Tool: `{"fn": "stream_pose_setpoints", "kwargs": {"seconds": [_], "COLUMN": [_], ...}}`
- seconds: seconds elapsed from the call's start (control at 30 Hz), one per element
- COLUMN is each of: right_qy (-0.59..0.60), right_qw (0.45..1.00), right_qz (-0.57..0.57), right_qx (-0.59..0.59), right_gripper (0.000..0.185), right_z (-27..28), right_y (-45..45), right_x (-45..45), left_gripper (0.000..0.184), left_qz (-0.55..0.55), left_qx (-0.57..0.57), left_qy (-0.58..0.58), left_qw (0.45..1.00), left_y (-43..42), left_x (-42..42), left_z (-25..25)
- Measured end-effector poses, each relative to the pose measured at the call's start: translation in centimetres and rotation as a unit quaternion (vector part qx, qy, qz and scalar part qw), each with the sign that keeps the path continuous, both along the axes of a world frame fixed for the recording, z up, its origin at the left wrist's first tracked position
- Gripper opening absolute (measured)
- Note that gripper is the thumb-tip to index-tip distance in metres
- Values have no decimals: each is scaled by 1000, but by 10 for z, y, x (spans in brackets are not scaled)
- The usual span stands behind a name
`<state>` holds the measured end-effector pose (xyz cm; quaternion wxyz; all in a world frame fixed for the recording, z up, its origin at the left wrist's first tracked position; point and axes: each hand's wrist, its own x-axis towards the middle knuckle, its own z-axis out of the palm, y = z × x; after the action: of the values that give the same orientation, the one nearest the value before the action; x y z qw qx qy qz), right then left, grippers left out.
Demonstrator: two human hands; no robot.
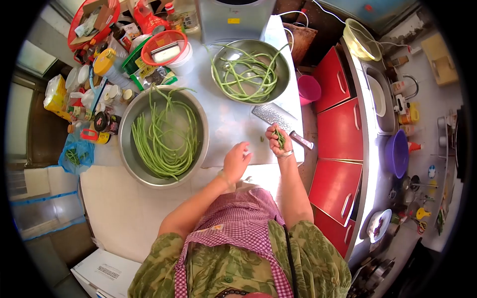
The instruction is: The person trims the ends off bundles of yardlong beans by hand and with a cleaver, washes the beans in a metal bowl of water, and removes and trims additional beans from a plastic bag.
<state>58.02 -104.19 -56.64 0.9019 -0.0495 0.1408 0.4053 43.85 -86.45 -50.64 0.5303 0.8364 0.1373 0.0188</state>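
Note:
My right hand is closed around several short green bean pieces, held above the table near its right edge. My left hand is to its left over the table's front, fingers apart and holding nothing. A cleaver with a dark handle lies flat just beyond my right hand, its blade speckled with wet spots. Small green bits rest on the table between my hands. Long green beans fill a large steel basin on the left. More long beans lie loosely in a steel bowl at the back.
Jars, bottles and a red basket crowd the table's left back. A blue plastic bag with green scraps hangs at the left edge. Right of the table are a pink bucket, red cabinets and a counter with a sink.

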Motion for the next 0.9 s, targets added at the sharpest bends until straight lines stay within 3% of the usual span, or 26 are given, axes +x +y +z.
{"fn": "stream_pose_setpoints", "kwargs": {"seconds": [0.13,0.43,0.6,0.67,0.73,0.8,0.9], "right_qy": [5,19,-6,7,10,10,47], "right_qw": [999,1000,998,999,1000,1000,997], "right_qz": [-3,14,21,10,-13,-17,-51], "right_qx": [53,16,53,49,11,3,-17], "right_gripper": [18,18,17,18,19,20,20], "right_z": [5,11,-4,-4,-4,2,6], "right_y": [-17,-53,-73,-84,-98,-113,-131], "right_x": [-26,-35,-42,-54,-73,-98,-147], "left_gripper": [32,14,13,10,12,13,11], "left_qz": [-8,-33,-101,-64,-35,-99,-215], "left_qx": [169,245,336,268,105,131,85], "left_qy": [-25,61,-11,36,36,-45,-84], "left_qw": [985,967,936,961,993,985,969], "left_y": [-37,-57,-42,-53,-78,-114,-164], "left_x": [58,89,94,85,66,37,-16], "left_z": [-27,-65,-97,-57,-10,42,77]}}
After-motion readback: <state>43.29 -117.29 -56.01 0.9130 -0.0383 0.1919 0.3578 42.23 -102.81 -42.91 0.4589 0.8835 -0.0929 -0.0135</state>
